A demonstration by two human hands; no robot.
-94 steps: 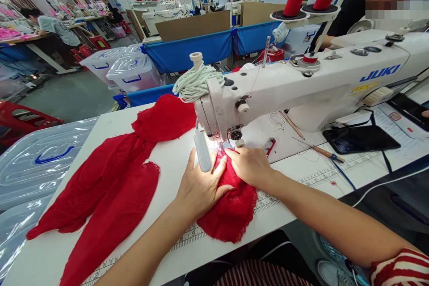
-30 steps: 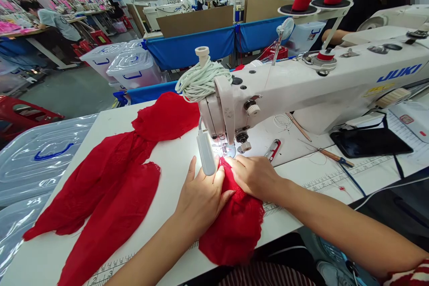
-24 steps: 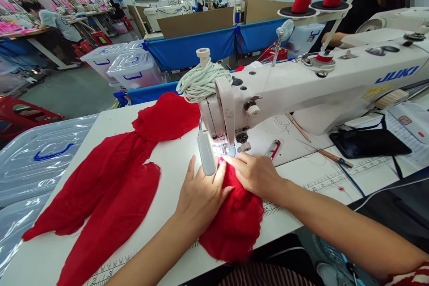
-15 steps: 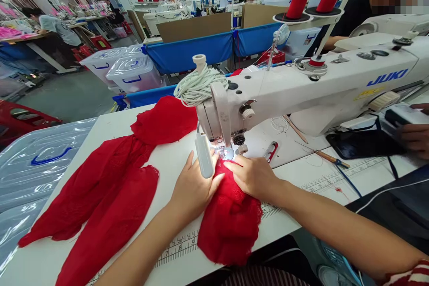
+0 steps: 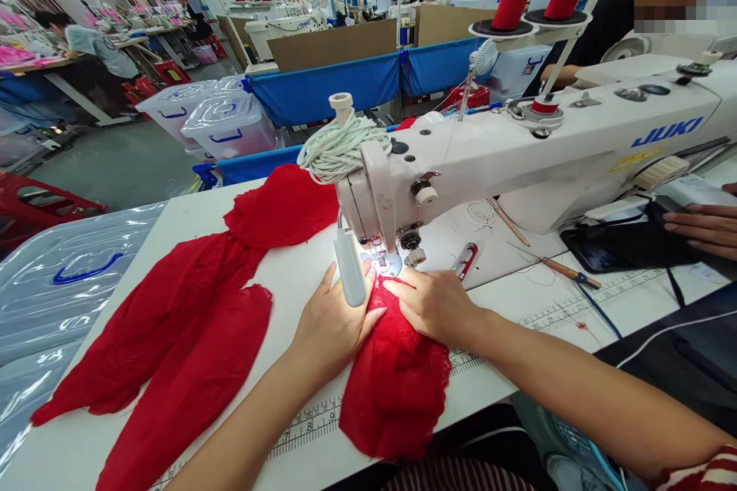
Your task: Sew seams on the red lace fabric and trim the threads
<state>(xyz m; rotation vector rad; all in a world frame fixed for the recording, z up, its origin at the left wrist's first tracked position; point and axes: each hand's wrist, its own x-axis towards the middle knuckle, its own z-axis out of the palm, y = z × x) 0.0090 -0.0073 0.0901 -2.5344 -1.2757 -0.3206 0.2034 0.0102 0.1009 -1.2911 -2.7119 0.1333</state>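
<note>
Red lace piece (image 5: pixel 397 391) lies on the counter (image 5: pixel 288 268), its far edge under the presser foot (image 5: pixel 385 264) of the Juki sewing machine (image 5: pixel 518 153). The left hand (image 5: pixel 331 322) and right hand (image 5: pixel 434 303) press flat on it, each grip spread wide and pinching nothing, seemingly to keep it smooth. The machine's lamp (image 5: pixel 350 276) crowds the left hand, and thread snips (image 5: pixel 465 261) lie near the right.

The lace (image 5: pixel 397 383) is matt red openwork cloth with a frayed, scalloped edge. The pile (image 5: pixel 190 322) is the same sheer red cloth. The machine (image 5: pixel 518 153) is glossy white, its plate (image 5: pixel 394 266) bright bare metal. The table (image 5: pixel 288 276) is smooth and white. The lids (image 5: pixel 69 276) are clear glossy plastic.
</note>
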